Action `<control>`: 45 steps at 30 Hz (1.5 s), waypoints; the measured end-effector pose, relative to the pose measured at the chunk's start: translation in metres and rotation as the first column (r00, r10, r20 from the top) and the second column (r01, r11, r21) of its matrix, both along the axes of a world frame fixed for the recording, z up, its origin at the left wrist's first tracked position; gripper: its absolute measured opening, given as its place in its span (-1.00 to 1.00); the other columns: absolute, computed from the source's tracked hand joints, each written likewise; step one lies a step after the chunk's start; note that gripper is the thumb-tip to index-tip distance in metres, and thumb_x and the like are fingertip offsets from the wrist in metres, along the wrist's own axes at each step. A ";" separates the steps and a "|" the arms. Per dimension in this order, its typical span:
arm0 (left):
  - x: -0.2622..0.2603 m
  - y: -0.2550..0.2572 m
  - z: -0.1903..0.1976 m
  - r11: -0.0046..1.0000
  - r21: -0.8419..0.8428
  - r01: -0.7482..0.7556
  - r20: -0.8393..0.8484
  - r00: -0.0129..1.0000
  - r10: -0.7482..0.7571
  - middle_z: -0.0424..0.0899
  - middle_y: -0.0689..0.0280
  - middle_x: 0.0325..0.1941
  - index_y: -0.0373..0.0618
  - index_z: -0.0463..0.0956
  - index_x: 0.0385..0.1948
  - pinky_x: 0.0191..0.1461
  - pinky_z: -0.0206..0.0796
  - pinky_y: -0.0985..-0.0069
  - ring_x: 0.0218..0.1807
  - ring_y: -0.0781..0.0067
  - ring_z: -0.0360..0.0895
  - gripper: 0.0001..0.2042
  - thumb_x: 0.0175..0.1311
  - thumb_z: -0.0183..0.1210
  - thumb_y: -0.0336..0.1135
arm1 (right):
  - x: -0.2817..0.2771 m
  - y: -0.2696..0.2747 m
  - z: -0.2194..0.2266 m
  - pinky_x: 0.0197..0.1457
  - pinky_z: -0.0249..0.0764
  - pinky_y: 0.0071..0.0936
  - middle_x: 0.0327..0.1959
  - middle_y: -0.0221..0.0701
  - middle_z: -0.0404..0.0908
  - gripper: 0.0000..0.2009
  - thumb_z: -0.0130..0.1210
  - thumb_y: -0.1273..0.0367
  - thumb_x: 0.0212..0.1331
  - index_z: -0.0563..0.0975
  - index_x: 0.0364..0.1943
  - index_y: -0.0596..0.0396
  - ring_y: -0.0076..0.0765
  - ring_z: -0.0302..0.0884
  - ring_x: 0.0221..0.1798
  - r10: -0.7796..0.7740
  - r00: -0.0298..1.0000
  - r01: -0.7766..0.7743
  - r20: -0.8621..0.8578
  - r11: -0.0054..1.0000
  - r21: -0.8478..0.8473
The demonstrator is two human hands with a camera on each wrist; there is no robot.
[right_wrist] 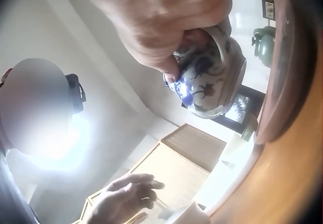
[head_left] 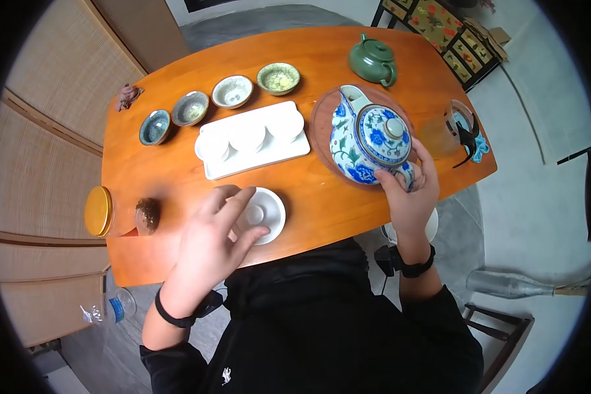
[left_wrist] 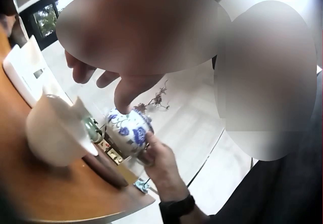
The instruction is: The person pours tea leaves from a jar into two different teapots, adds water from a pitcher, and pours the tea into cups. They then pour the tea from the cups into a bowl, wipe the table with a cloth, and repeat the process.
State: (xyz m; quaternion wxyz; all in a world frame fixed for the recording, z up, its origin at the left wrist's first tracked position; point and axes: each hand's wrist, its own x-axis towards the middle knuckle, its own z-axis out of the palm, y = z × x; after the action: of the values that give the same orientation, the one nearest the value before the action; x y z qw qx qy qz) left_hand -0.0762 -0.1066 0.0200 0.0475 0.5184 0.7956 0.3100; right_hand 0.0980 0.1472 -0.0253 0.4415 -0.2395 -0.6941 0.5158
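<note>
My right hand (head_left: 415, 197) grips the handle of a blue-and-white floral teapot (head_left: 382, 138), its lid on, with the thumb pressed near the lid. A gap shows between the teapot (right_wrist: 207, 82) and the round brown board (right_wrist: 290, 67) in the right wrist view, so it is held up. At the table's near edge is a white bowl (head_left: 276, 217) with a round ring shape at its middle. My left hand (head_left: 213, 236) hovers over its left side, fingers spread and loosely bent. In the left wrist view, the fingers stand apart from the white bowl (left_wrist: 55, 133).
A white tray (head_left: 223, 172) holds several white cups. Behind it stand several glazed bowls (head_left: 232, 92). A green teapot (head_left: 373, 60) is at the back right, a clear pitcher (head_left: 447, 128) at the right edge. A gold-lidded jar (head_left: 98, 211) lies at left.
</note>
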 end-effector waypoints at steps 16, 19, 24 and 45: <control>0.000 0.006 -0.035 0.998 0.028 0.049 -0.128 0.991 -0.045 0.60 0.13 -0.22 -0.25 0.58 0.08 -0.21 0.49 0.29 -0.28 0.11 0.63 -0.62 0.21 0.36 -0.41 | 0.014 -0.044 -0.005 -0.27 0.20 -0.90 -0.18 -0.47 0.66 -0.16 0.45 0.67 -0.05 0.24 0.38 0.22 -0.83 0.26 -0.41 0.134 0.990 -0.138 0.039 0.982 0.130; 0.003 -0.003 -0.009 0.994 0.110 -0.010 0.048 0.999 0.004 0.59 0.11 -0.26 -0.30 0.55 0.10 -0.23 0.49 0.32 -0.32 0.13 0.61 -0.60 0.22 0.34 -0.42 | 0.018 -0.044 0.000 -0.10 0.40 -0.79 -0.01 -0.32 0.67 -0.14 0.45 0.67 -0.05 0.21 0.39 0.23 -0.69 0.51 -0.20 0.176 0.984 -0.179 0.035 0.979 0.099; 0.015 -0.024 0.027 0.928 0.369 0.053 0.377 0.904 -0.201 0.61 0.20 -0.30 -0.38 0.42 0.27 -0.21 0.43 0.54 -0.36 0.43 0.59 -0.41 0.08 0.24 -0.58 | 0.021 -0.043 0.010 0.23 0.51 -0.52 0.14 -0.15 0.60 -0.11 0.46 0.66 -0.05 0.18 0.42 0.24 -0.33 0.60 0.20 0.242 0.969 -0.245 0.041 0.965 0.093; 0.053 -0.015 0.002 0.895 0.280 0.348 0.916 0.181 -0.357 0.55 0.33 -0.32 0.00 -0.38 0.63 -0.16 0.36 0.64 -0.29 0.63 0.50 0.02 0.20 0.11 -0.69 | 0.052 -0.047 0.045 -0.14 0.50 -0.69 -0.26 -0.38 0.64 0.04 0.65 0.48 -0.27 0.25 0.42 0.19 -0.55 0.60 -0.19 0.265 0.783 -0.479 0.562 0.834 0.274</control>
State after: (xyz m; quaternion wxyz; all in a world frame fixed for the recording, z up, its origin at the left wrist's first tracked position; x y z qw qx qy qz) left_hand -0.0231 -0.1212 0.0222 0.5809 0.3958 0.4627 0.5403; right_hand 0.1500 0.1000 0.0202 0.1716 -0.1240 -0.9087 0.3597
